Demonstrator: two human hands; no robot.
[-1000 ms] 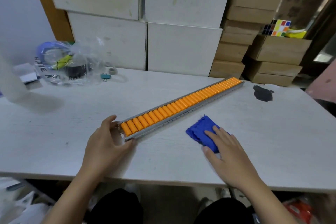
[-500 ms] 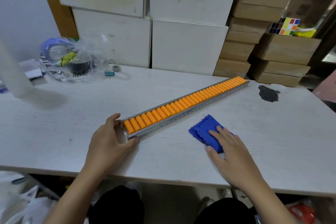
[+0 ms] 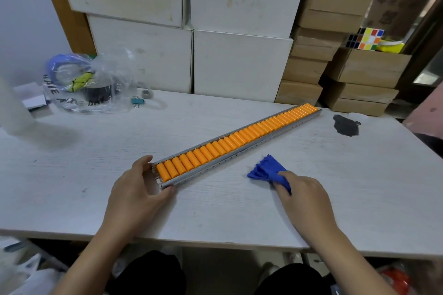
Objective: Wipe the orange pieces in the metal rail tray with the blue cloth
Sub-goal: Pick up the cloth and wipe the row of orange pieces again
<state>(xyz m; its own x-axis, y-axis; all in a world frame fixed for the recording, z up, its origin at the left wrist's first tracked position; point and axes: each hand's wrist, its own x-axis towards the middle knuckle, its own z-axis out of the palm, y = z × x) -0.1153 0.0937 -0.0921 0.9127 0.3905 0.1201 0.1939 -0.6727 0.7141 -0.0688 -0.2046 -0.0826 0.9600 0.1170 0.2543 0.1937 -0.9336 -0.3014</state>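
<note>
A long metal rail tray (image 3: 242,149) lies diagonally on the white table, from near left to far right. A row of several orange pieces (image 3: 230,141) fills it end to end. My left hand (image 3: 136,196) grips the tray's near end, thumb on the far rail and fingers on the near rail. To the right of the tray, the blue cloth (image 3: 266,170) sits bunched up on the table. My right hand (image 3: 304,196) has its fingers closed on the cloth's near edge.
A clear plastic bag (image 3: 88,81) with tape rolls and a blue binder clip (image 3: 137,101) sit at the back left. A black scrap (image 3: 346,126) lies past the tray's far end. White boxes (image 3: 239,62) and cardboard boxes (image 3: 311,67) stand behind the table (image 3: 72,175).
My right hand went from lying flat on the cloth to pinching it, and the cloth has bunched up. My left hand stays on the tray's near end.
</note>
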